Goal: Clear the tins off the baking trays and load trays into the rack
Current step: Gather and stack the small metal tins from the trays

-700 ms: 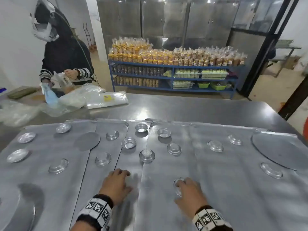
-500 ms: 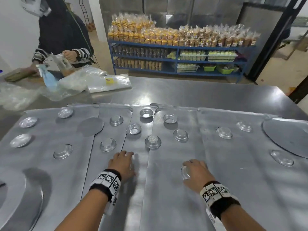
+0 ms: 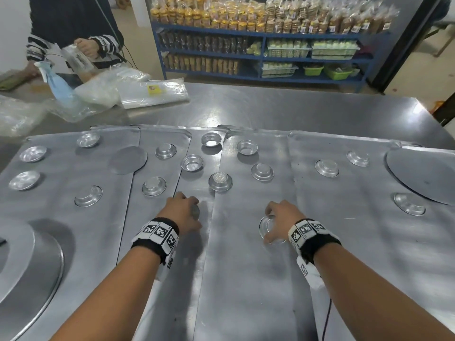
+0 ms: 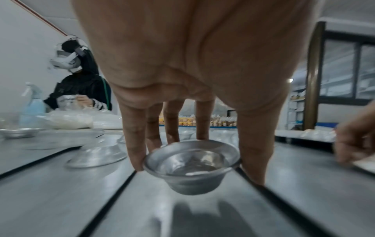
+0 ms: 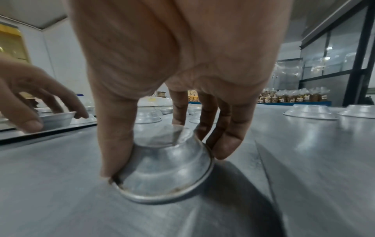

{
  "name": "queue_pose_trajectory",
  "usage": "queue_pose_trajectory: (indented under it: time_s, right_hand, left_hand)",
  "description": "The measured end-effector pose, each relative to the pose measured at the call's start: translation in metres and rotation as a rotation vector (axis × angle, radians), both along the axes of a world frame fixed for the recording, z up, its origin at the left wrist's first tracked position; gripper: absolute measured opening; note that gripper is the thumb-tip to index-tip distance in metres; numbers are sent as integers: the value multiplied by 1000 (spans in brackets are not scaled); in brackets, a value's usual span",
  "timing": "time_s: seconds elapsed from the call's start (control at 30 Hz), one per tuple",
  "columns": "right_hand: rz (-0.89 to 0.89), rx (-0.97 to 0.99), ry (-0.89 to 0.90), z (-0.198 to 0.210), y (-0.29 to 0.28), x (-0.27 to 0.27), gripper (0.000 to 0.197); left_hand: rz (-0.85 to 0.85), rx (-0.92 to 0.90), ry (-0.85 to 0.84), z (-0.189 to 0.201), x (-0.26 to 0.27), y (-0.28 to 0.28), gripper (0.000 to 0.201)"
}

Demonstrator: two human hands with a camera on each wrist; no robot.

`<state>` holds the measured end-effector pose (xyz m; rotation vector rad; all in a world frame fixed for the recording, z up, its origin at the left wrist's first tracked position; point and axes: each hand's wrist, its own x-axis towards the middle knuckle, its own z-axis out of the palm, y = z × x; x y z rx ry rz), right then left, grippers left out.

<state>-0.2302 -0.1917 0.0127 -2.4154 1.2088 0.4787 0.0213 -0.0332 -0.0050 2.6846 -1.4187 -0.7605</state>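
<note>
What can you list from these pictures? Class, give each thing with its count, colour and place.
Baking trays: several, silver, overlapping on the steel table.
Loose tins: about seventeen, silver, scattered on the trays, some upturned.
Round discs: two, grey, far left and far right.
Large round pan: one, silver, near left.
Plastic bags: a pile, clear, far left.
Spray bottle: one, pale blue, beside the bags.
Blue shelf: one, holding packed biscuits.
Second person: one, dark top, far left.
Left hand: holds an upright tin.
Right hand: fingers grip an upturned tin.
</note>
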Motion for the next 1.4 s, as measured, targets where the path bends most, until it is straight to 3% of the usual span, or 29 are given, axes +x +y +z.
queue_pose_trajectory:
  time_s: [0.27, 0.37, 0.7, 0.8, 0.93, 1.17, 1.4]
  right_hand:
    - [2, 0, -216, 25, 31, -30, 58]
    - [47, -29, -262, 36, 54, -46, 46]
    - [199, 14, -90, 46, 115, -92, 22]
    - [254, 56, -59, 36, 127, -100, 35]
    - [246, 79, -74, 24, 137, -109, 30]
    - [266, 70, -55, 7, 146, -113, 83]
    - [267, 21, -71, 6, 148, -115, 85]
  left_hand:
    - [-226, -112, 138, 35, -84, 16, 97]
    - [-292, -114, 142, 35, -113, 24, 94]
    - [-373, -74, 113, 21, -156, 59, 91]
    - [-383, -57, 111, 21, -165, 68, 88]
    - [-398, -14, 104, 23, -178, 78, 83]
    - [-441, 38, 56, 27, -184, 81, 82]
    - [-494, 92, 22, 29, -186, 79, 86]
